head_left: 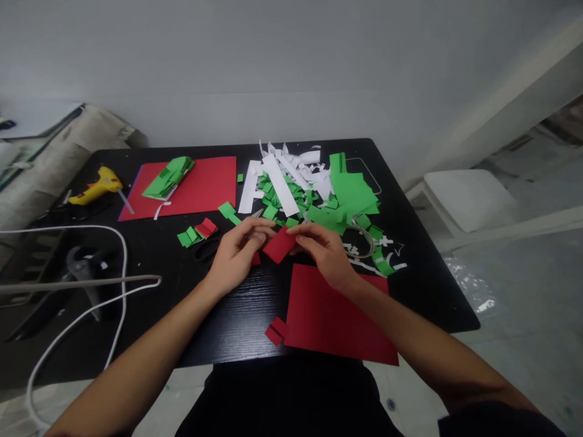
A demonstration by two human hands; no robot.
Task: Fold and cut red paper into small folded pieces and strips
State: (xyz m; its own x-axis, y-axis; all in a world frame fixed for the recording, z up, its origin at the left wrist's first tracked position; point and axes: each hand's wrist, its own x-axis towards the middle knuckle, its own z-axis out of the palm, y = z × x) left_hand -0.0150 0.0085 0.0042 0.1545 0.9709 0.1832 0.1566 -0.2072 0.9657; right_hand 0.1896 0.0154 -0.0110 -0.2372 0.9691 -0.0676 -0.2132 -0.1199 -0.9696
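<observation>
A small red paper rectangle point(279, 244) is pinched between the thumb and fingers of my right hand point(322, 247), tilted above the black table. My left hand point(241, 249) is just left of it, its thumb and fingers drawn together near the paper's left edge. Whether anything is between those fingers is hidden. Another bit of red paper point(255, 259) peeks out under my left hand. Beneath my right forearm lies a large red sheet point(337, 315), with a small folded red piece point(276, 331) at its left edge. Black-handled scissors point(207, 249) are partly covered by my left hand.
Green paper scraps point(355, 193) and white strips point(280, 185) are heaped beyond my hands, beside a tape roll point(359, 241). Farther left are a red sheet point(214, 182) with a green folded stack point(168, 177), a yellow glue gun point(98, 185) and a white cable point(122, 267).
</observation>
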